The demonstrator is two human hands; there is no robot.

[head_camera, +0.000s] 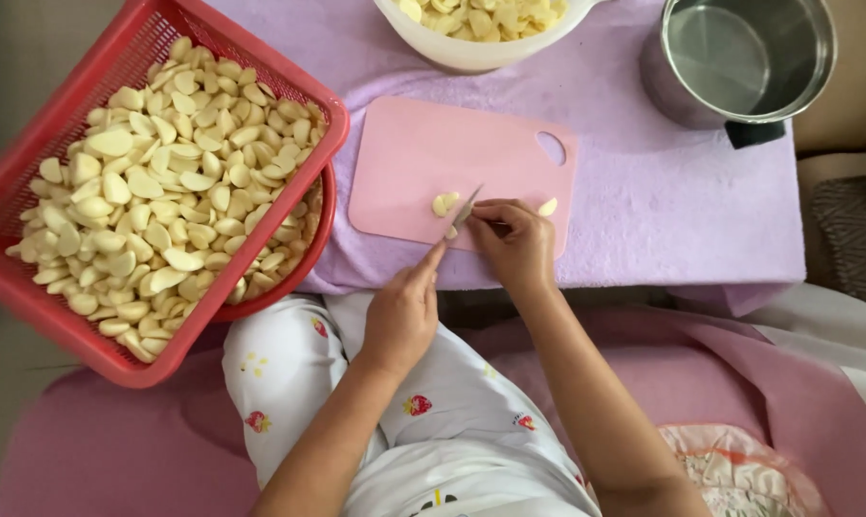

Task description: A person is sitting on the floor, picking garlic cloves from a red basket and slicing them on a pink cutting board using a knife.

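Note:
A pink cutting board [414, 158] lies on a lilac cloth. My right hand [516, 244] grips a small knife [466, 208] whose blade points up and left over the board. A peeled garlic clove [444, 203] sits just left of the blade tip. My left hand [401, 311] reaches toward the board's near edge, its forefinger touching a small garlic piece [450, 232] below the blade. Another clove [548, 207] lies on the board right of my right hand.
A red plastic basket [31, 182] heaped with peeled garlic cloves sits at the left on a red bowl [316, 249]. A white bowl [471, 53] of garlic pieces stands behind the board. A steel pot [739, 57] is at the back right.

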